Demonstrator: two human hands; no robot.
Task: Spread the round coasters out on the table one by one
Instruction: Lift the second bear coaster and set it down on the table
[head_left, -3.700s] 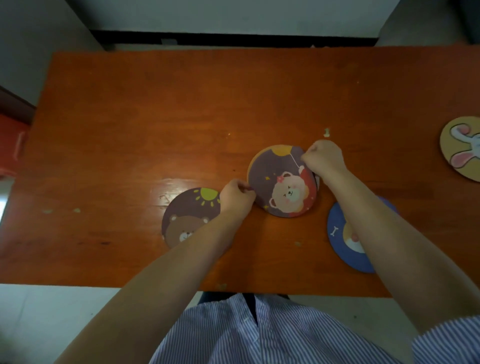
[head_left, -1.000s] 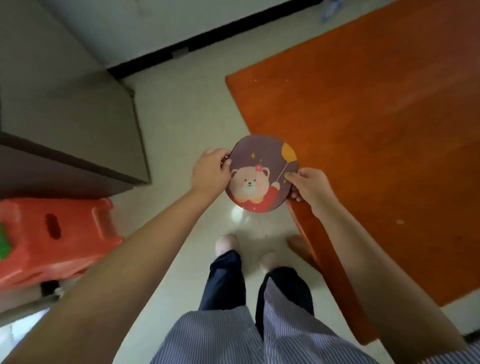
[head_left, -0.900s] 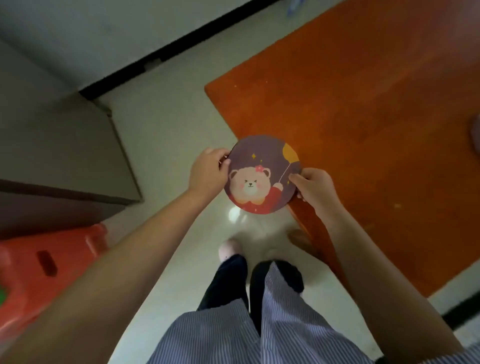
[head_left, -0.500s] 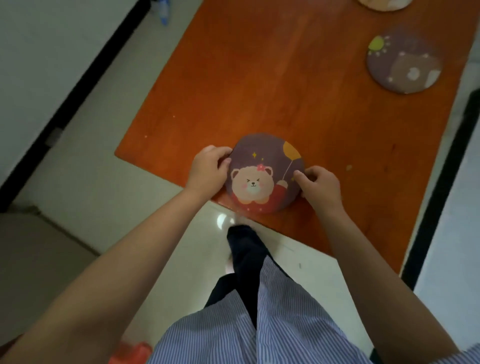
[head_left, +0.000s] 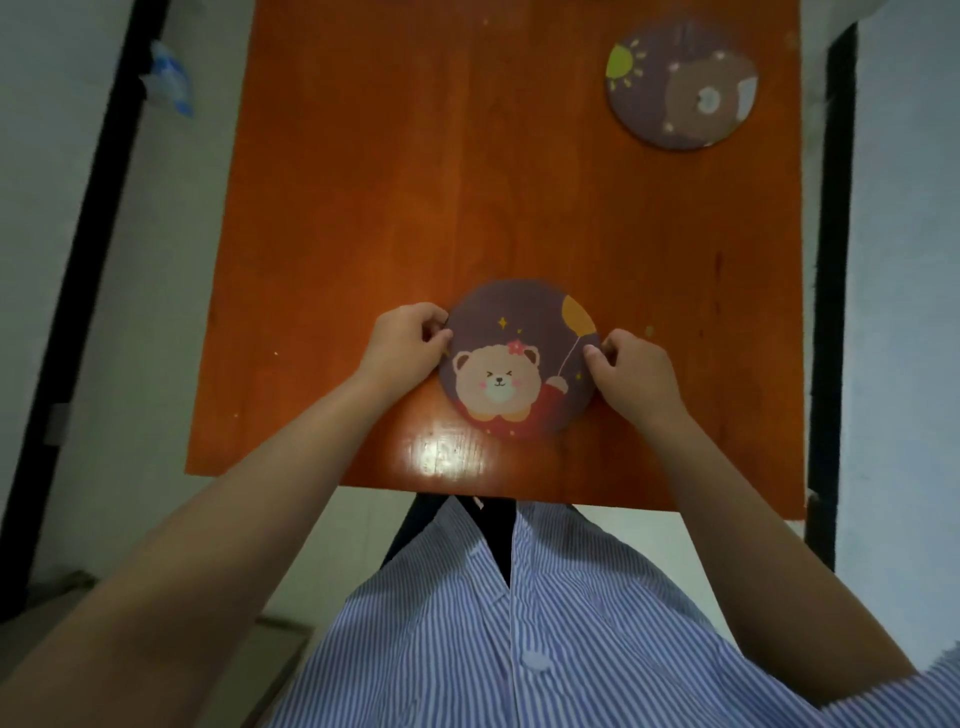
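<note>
Head view: a long orange-brown wooden worktop (head_left: 467, 156) runs away from the camera, its near edge just above a blue-and-white striped shirt (head_left: 519, 623). Near that edge lies a round purple coaster (head_left: 519, 364) printed with a pale bear, a small red flower on its head, red clothing and an orange balloon on a string. It appears to lie flat on the wood, though whether it rests fully on the surface cannot be told.

The left hand (head_left: 408, 343) is at the coaster's left rim, fingers curled and pinching the edge. The right hand (head_left: 631, 371) is at the right rim, its fingers likewise bent and gripping the edge beside the balloon string. Both bare forearms reach in from the bottom corners of the picture.

A bright patch of reflected light (head_left: 447, 452) shines on the wood just below and left of the coaster, close to the near edge.

Well apart, toward the far right corner of the worktop, a second round coaster (head_left: 680, 85) lies flat: purple, with a brown bear and a yellow-green sun at its left side.

Pale floor (head_left: 171, 260) shows on either side of the worktop, crossed by a dark strip (head_left: 98, 182) on the left and another (head_left: 831, 260) on the right. A small blue and white object (head_left: 169, 78), too blurred to identify, lies on the floor at upper left.
</note>
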